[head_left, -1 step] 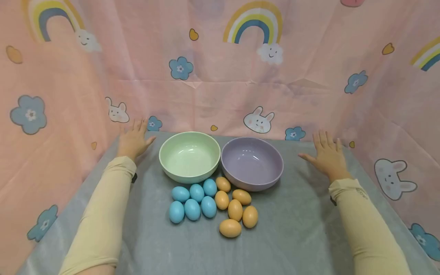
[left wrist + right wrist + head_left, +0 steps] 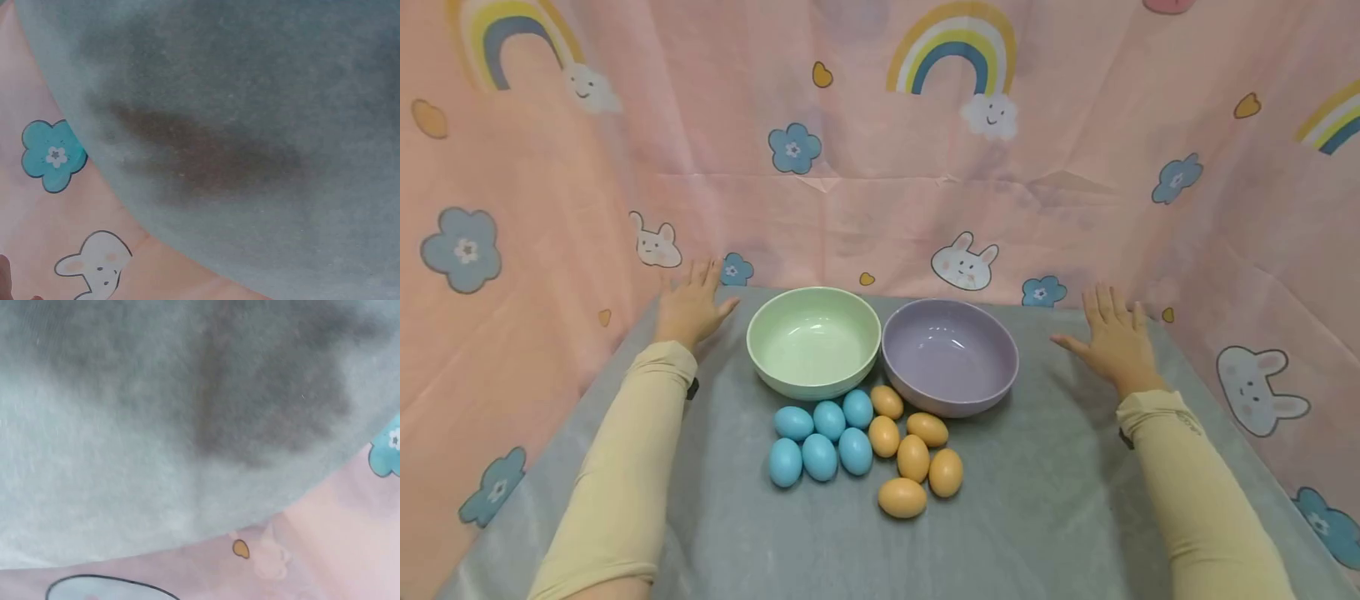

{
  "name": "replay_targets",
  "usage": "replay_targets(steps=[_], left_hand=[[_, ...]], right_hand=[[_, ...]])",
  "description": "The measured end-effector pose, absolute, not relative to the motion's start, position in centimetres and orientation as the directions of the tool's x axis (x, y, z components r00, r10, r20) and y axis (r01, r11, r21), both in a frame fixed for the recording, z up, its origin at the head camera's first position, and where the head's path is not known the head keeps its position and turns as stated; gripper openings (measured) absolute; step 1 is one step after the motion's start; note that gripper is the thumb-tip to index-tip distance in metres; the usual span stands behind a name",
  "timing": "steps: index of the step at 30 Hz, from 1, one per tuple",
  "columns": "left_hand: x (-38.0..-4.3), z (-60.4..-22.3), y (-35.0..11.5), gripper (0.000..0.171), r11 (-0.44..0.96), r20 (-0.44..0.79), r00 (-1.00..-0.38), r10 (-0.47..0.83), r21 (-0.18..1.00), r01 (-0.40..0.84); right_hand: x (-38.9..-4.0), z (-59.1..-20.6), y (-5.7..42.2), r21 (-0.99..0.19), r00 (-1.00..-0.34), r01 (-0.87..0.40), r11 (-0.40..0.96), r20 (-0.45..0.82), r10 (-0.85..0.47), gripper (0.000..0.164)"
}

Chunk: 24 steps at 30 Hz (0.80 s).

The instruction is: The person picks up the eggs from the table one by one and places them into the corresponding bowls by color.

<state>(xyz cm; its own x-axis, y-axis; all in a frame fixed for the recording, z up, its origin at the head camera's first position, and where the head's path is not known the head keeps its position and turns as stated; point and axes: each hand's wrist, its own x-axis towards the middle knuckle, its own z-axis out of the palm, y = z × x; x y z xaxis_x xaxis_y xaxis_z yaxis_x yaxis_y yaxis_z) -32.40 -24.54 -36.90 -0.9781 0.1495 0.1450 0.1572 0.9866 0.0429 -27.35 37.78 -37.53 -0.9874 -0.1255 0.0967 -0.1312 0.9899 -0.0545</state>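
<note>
My left hand (image 2: 688, 312) is at the far left of the grey tabletop, palm down with the fingers spread, left of a light green bowl (image 2: 814, 343). On the other side, my right hand (image 2: 1116, 346) is spread likewise, to the right of a purple bowl (image 2: 951, 354). Neither hand holds anything. Several blue eggs (image 2: 820, 457) lie in two rows in front of the green bowl. Beside them, several orange-yellow eggs (image 2: 913, 458) are scattered in front of the purple bowl. The two bowls stand side by side, with no eggs in them.
A grey cloth (image 2: 1037, 517) covers the table. Pink fabric (image 2: 865, 208) printed with rainbows, rabbits and flowers rises at the back and both sides. In both wrist views, dark shadows fall on the grey cloth near its edge.
</note>
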Motion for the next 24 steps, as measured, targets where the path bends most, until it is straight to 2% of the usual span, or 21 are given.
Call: replay_targets(steps=[5, 10, 16, 24], left_hand=[[-32.3, -36.9, -24.8, 0.079, 0.986, 0.126, -0.98, 0.154, 0.04, 0.16], [-32.3, -36.2, -25.0, 0.079, 0.986, 0.138, -0.978, 0.158, 0.028, 0.163], [-32.1, -35.7, -25.5, 0.082, 0.983, 0.128, -0.976, 0.176, 0.034, 0.181], [-31.1, -35.6, -25.4, 0.08, 0.971, 0.121, -0.968, 0.222, 0.061, 0.23]], right_hand=[[-27.3, -37.9, 38.0, -0.057, -0.988, -0.132, 0.99, 0.092, -0.126, 0.103], [-27.2, -37.9, 37.7, -0.123, -0.982, -0.121, 0.985, 0.159, -0.101, 0.101], [-26.9, -37.8, 36.9, -0.265, -0.973, -0.144, 0.953, 0.215, -0.087, 0.1], [-25.7, -38.0, 35.5, -0.497, -0.986, -0.144, 0.856, 0.147, -0.081, 0.095]])
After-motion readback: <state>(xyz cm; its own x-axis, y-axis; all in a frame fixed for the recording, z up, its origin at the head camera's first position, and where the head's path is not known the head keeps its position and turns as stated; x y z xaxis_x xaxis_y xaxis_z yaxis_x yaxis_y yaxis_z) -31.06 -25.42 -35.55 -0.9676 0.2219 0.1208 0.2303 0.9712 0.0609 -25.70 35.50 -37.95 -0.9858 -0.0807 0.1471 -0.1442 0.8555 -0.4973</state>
